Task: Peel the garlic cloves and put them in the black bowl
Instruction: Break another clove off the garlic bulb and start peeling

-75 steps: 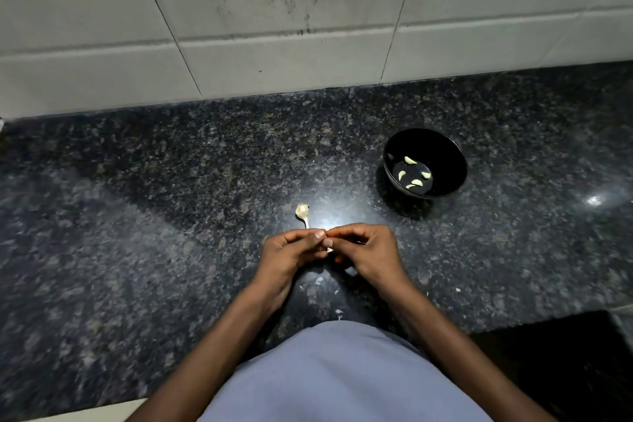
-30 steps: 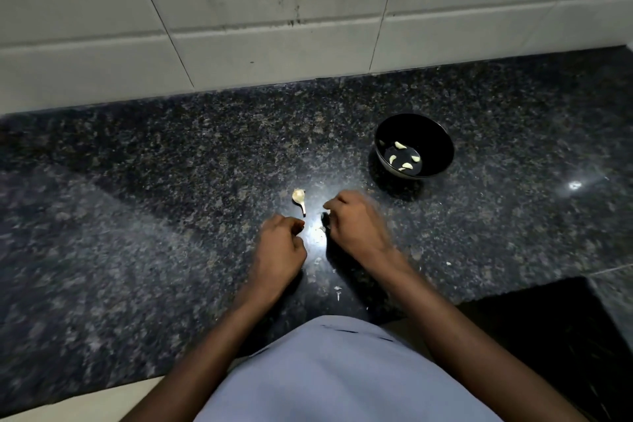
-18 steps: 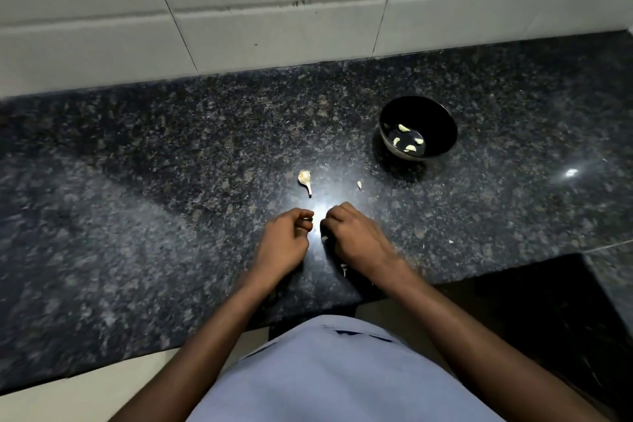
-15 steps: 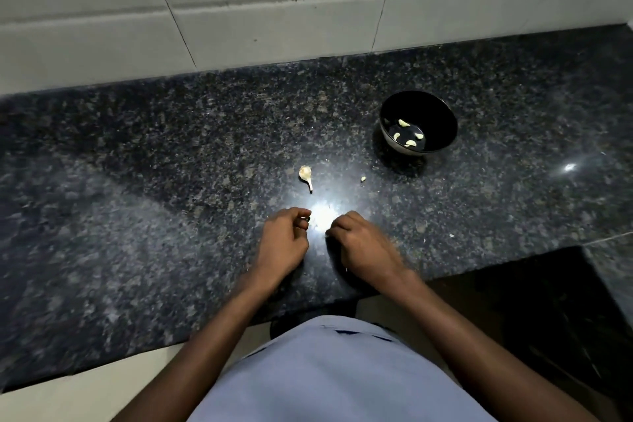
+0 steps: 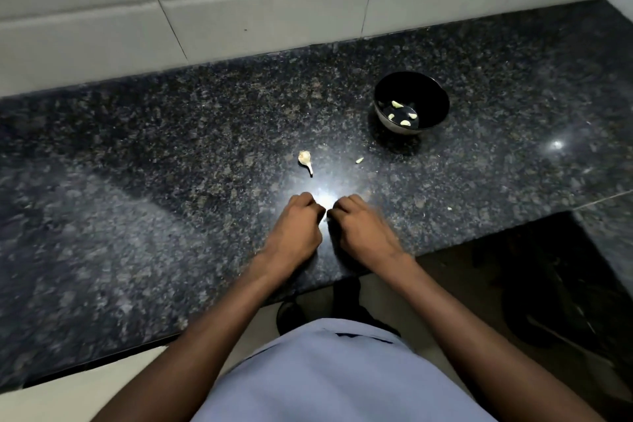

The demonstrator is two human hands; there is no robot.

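1. On the dark granite counter (image 5: 171,181), near its front edge: left hand (image 5: 294,228) and right hand (image 5: 363,228), knuckles up, fingers curled, fingertips nearly meeting. Contents of either grip not discernible.
2. Black bowl (image 5: 430,96) stands far right of the hands, holding several peeled cloves (image 5: 397,104).
3. Garlic remnant with stem (image 5: 305,158) and a small pale piece (image 5: 359,160) lie between hands and bowl.

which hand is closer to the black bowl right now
Right. The right hand sits below and left of the black bowl, on the bowl's side of the counter. The left hand is beside it, further left, so further from the bowl. Neither touches it.
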